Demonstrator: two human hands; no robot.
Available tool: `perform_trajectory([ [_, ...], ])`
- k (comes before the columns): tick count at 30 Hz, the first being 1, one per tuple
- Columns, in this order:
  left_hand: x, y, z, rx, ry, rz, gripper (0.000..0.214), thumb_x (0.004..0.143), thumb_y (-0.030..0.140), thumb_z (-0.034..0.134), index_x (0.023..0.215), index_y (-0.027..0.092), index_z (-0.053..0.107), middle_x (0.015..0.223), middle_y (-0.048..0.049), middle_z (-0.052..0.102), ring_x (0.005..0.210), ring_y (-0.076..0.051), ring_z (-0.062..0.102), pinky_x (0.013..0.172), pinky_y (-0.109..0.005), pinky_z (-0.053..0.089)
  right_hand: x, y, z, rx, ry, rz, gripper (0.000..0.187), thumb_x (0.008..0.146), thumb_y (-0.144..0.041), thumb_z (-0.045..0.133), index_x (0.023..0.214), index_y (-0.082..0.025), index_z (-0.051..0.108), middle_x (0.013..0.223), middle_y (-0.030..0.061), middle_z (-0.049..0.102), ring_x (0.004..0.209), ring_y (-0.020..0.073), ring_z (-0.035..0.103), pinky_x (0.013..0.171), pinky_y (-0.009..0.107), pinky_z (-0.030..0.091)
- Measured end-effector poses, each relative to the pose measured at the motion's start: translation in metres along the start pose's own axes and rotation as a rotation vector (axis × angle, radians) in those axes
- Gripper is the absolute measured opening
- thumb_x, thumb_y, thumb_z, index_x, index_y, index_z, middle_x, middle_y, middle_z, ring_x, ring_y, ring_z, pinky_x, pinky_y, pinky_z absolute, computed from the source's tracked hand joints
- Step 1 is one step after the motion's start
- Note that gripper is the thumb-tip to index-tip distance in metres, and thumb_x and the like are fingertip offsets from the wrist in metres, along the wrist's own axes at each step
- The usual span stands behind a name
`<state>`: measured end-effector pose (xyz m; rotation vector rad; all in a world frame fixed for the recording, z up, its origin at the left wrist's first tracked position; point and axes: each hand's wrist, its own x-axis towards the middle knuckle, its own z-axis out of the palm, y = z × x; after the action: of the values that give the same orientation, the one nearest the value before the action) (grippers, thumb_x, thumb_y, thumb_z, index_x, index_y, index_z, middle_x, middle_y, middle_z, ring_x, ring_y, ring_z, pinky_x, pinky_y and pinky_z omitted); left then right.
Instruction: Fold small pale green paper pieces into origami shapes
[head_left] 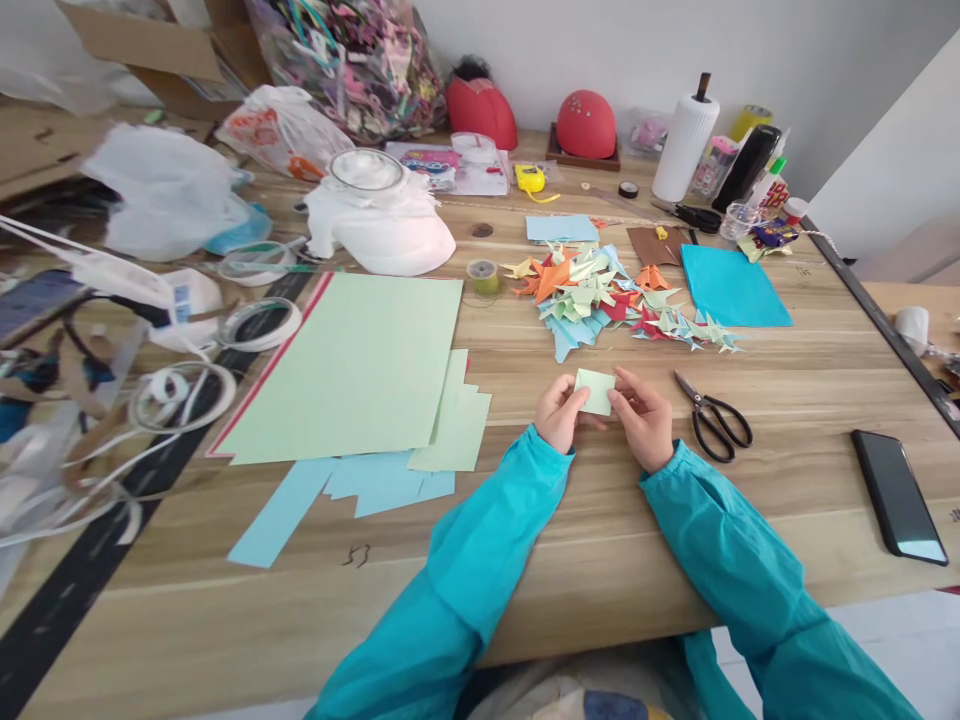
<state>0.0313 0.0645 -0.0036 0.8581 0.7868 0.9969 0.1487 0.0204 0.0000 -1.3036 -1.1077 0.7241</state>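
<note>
A small pale green paper square (596, 391) is held up between both hands over the wooden table. My left hand (559, 414) pinches its left edge with thumb and fingers. On the opposite edge, my right hand (643, 416) grips it the same way. Just beyond my hands lies a pile of folded paper cranes (589, 290) in green, orange, red and blue. Black-handled scissors (712, 415) rest to the right of my right hand. Large pale green paper sheets (360, 365) lie to the left, with light blue paper strips (281, 515) partly beneath them.
A spool of thread (484, 277) stands left of the cranes. A turquoise sheet (735, 286) lies behind right, and a phone (898, 495) near the right edge. Tape rolls (259, 323), plastic bags (161, 185) and a white-wrapped bundle (382, 220) crowd the left and back.
</note>
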Motion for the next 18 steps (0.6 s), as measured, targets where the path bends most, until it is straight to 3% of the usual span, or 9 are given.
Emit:
perform_trajectory([
  [3, -0.0004, 0.001, 0.0013, 0.008, 0.003, 0.005, 0.033, 0.061, 0.043, 0.065, 0.07, 0.016, 0.048, 0.06, 0.0023, 0.057, 0.05, -0.012, 0.055, 0.038, -0.022, 0.045, -0.0017, 0.0006, 0.0008, -0.106, -0.016, -0.035, 0.034, 0.076, -0.034, 0.058, 0.108, -0.022, 0.06, 0.083, 0.0038, 0.059, 0.069, 0.0136, 0.054, 0.058, 0.026, 0.047],
  [7, -0.0008, 0.004, 0.0021, 0.023, 0.0, 0.011, 0.032, 0.062, 0.043, 0.066, 0.07, 0.016, 0.049, 0.059, 0.003, 0.055, 0.05, -0.012, 0.055, 0.039, -0.023, 0.046, -0.0031, 0.0002, 0.0029, -0.104, -0.035, 0.0, 0.047, 0.077, -0.034, 0.058, 0.121, -0.021, 0.05, 0.088, 0.0052, 0.061, 0.067, 0.0133, 0.055, 0.056, 0.026, 0.048],
  [18, -0.003, 0.0078, 0.0039, 0.066, 0.02, 0.026, 0.031, 0.063, 0.041, 0.066, 0.07, 0.016, 0.05, 0.058, 0.0031, 0.055, 0.051, -0.012, 0.054, 0.039, -0.023, 0.046, -0.0023, 0.0035, 0.0042, -0.175, -0.007, -0.03, 0.043, 0.076, -0.032, 0.059, 0.116, -0.019, 0.053, 0.086, 0.0045, 0.061, 0.066, 0.0121, 0.055, 0.053, 0.024, 0.048],
])
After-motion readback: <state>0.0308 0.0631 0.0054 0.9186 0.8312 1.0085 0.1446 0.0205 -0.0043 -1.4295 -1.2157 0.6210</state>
